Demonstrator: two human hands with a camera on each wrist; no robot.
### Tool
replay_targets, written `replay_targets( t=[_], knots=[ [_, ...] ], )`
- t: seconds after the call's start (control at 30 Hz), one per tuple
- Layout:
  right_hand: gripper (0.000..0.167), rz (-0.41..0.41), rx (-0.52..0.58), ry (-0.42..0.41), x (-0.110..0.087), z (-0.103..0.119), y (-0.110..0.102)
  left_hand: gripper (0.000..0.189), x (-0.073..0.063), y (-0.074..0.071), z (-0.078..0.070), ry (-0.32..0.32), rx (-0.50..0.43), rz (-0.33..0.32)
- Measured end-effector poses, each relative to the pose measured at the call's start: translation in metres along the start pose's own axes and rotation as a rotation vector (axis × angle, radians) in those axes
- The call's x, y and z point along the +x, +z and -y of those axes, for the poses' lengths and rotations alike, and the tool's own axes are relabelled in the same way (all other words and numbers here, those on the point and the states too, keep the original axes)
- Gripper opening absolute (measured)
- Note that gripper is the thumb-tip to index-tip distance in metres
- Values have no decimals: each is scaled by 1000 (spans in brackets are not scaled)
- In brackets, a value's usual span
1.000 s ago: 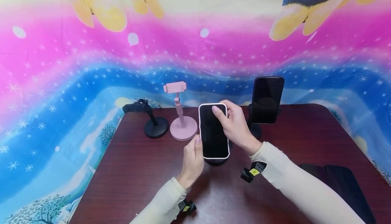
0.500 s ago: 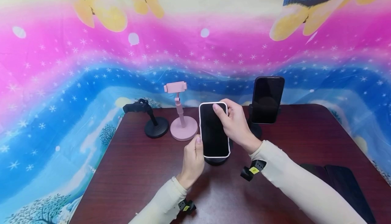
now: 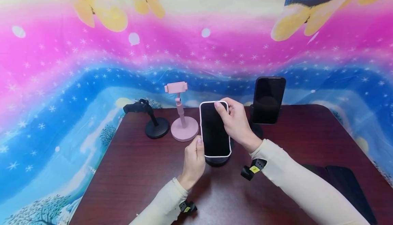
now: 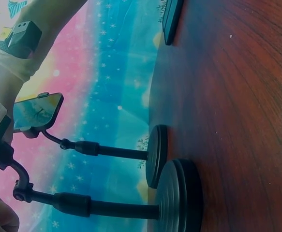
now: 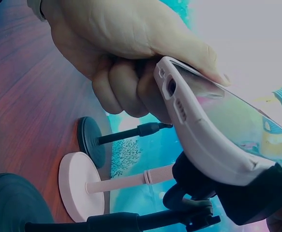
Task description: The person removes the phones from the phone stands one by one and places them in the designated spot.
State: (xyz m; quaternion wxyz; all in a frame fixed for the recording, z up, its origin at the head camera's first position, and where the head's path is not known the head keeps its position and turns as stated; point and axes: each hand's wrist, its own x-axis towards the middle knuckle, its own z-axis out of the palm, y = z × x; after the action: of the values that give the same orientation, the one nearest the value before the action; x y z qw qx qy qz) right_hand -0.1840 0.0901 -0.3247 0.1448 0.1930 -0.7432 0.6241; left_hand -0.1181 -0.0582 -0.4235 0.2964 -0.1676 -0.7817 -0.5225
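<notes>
A smartphone (image 3: 215,131) in a pale case sits in the clamp (image 5: 254,193) of a black phone stand (image 4: 124,209), its screen dark in the head view. My right hand (image 3: 237,124) grips the phone's far right corner. Its thumb lies on the screen, and the fingers curl behind, as the right wrist view shows. At the phone's near left edge my left hand (image 3: 193,162) holds on, thumb along the side; its fingers are mostly hidden. The round stand base (image 3: 217,161) shows just below the phone on the table.
A pink phone stand (image 3: 184,131) and a folded-down black one (image 3: 156,128) stand to the left. On the right, another black stand holds a second phone (image 3: 269,100). Dark flat slabs (image 3: 347,184) lie on the table (image 3: 129,184) at the right. A printed backdrop (image 3: 196,54) hangs behind.
The phone has shifted slightly away from me, its far and near ends both a little higher in the head view. My right hand has moved with it; the left has hardly moved.
</notes>
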Motion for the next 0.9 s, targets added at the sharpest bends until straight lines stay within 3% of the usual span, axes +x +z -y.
replay_targets(
  t=[0.2,0.43,0.9],
  knots=[
    [22,-5,16,-12,1,1,0,32,0,0,1,28,7,-9],
    [22,-9,1,-12,4,2,-1,30,0,0,1,3,3,6],
    [24,-2,8,-12,8,2,-1,30,0,-1,2,10,-3,6]
  ],
)
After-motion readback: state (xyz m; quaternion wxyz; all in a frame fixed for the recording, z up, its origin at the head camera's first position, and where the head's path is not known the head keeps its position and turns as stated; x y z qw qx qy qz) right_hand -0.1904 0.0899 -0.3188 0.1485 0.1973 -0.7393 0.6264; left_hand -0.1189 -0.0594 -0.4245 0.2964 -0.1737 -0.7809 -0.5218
